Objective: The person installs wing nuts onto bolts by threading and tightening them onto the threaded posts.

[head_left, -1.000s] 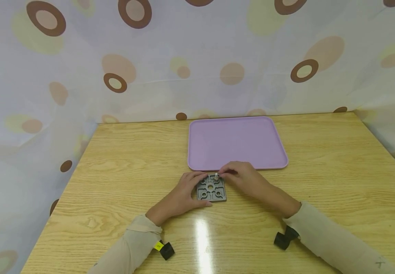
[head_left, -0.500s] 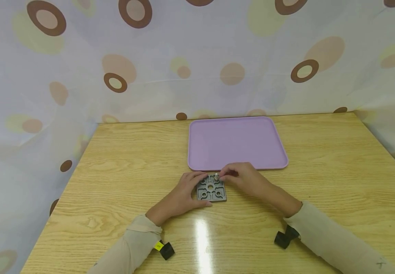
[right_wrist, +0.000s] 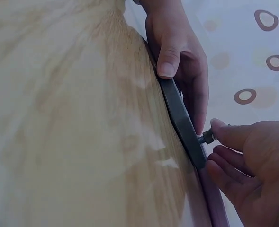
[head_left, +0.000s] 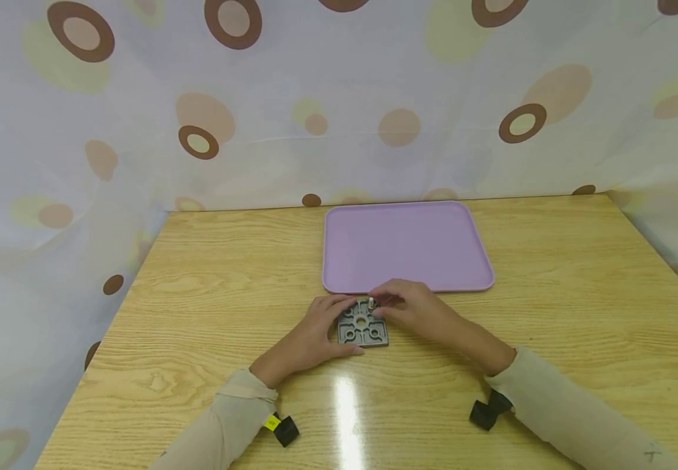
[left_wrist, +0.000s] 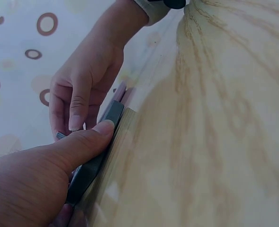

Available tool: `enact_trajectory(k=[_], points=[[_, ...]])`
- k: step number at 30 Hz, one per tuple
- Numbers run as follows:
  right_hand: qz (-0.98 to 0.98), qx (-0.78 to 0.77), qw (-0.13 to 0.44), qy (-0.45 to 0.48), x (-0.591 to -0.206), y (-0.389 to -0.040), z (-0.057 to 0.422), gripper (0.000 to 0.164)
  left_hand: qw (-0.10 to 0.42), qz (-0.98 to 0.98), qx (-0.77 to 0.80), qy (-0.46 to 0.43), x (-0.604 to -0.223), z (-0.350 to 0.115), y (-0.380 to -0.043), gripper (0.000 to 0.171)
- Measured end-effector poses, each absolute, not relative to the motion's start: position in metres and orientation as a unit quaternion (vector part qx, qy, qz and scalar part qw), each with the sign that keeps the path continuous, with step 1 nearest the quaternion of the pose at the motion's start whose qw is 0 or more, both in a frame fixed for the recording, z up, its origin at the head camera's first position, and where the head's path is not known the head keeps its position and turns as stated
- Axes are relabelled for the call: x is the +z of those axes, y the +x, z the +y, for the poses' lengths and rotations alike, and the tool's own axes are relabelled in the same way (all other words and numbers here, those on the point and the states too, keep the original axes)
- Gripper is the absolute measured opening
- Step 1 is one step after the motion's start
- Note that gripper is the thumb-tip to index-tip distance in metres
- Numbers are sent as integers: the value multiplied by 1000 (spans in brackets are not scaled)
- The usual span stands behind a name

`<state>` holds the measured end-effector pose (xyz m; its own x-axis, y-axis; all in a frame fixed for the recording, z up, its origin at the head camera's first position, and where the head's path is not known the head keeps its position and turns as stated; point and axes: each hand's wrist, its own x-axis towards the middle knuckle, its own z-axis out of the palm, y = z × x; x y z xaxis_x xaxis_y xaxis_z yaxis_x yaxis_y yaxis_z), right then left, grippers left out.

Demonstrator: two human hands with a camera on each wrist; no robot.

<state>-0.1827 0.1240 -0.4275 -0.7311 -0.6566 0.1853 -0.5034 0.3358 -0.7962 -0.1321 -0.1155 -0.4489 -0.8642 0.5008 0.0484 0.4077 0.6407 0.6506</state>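
A square grey metal plate [head_left: 363, 337] with raised ribs and ringed holes lies on the table. My left hand [head_left: 318, 331] grips it from the left, with the thumb on the near edge and fingers on the far edge. At the plate's far right corner stands a short silver bolt [head_left: 371, 303], upright, with a wider collar or nut around it. My right hand [head_left: 414, 305] has its thumb and index finger around the bolt's top. In the right wrist view the thumb tip touches the bolt [right_wrist: 207, 137], whose thread shows just above the plate [right_wrist: 179, 113].
A lilac tray [head_left: 406, 248] sits right behind the plate and both hands. The wood-grain table [head_left: 209, 274] runs back to a patterned cloth [head_left: 362, 85], which also hangs along the left and right sides.
My right thumb and fingers have shifted slightly left and opened wider around the bolt. My left hand, the plate and the tray have not moved.
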Motion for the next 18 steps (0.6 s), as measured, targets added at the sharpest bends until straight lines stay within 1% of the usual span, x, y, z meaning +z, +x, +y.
enact_trajectory(k=[4,8,13,18], points=[[813,-443,90,-367,-428,-182,124,37,66,903,340,253,-450,-116,-132,89],[819,-434,93,-364,-429,-182,123,38,64,902,343,253,-450,-116,-132,88],[821,-435,83,-360,-428,-181,123,36,64,901,344,255,-450,-116,-133,88],[828,-432,77,-349,-424,-180,124,31,67,902,344,254,-449,-116,-132,88]])
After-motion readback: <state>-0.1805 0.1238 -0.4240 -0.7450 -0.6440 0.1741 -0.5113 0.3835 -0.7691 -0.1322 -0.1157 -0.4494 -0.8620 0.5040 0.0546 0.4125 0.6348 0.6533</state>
